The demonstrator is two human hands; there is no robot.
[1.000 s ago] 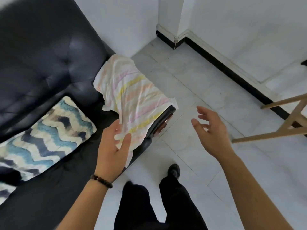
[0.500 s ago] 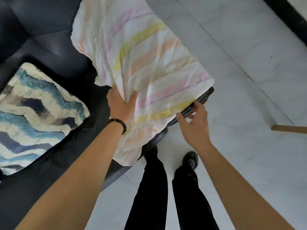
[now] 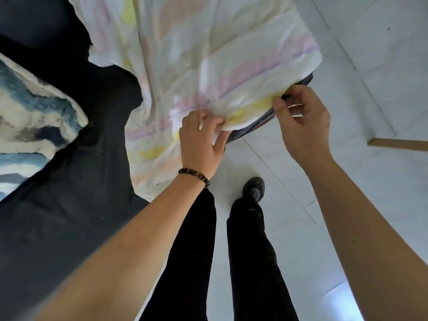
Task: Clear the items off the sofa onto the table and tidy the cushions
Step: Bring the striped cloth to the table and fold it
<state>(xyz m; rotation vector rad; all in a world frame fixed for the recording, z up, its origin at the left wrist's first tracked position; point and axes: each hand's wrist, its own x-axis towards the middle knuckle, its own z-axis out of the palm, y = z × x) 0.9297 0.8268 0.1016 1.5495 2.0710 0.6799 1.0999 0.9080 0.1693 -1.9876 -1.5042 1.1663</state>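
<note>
A white cloth [image 3: 208, 54] with pastel pink, yellow and orange stripes is draped over the armrest of the black sofa [image 3: 58, 216]. My left hand [image 3: 201, 140] pinches a bunched fold of the cloth near its front edge. My right hand [image 3: 301, 121] grips the cloth's edge at the armrest's front corner, fingers curled under it. A blue, cream and navy zigzag cushion [image 3: 30, 126] lies flat on the sofa seat at the left.
White tiled floor [image 3: 347, 205] spreads to the right of the sofa. A wooden furniture leg [image 3: 398, 144] pokes in at the right edge. My black-trousered legs and shoes [image 3: 252, 193] stand on the floor against the sofa's front.
I have leaned closer over the armrest. My left hand slid from the cloth's left side to its front edge and bunched it; my right hand closed on the cloth's corner.
</note>
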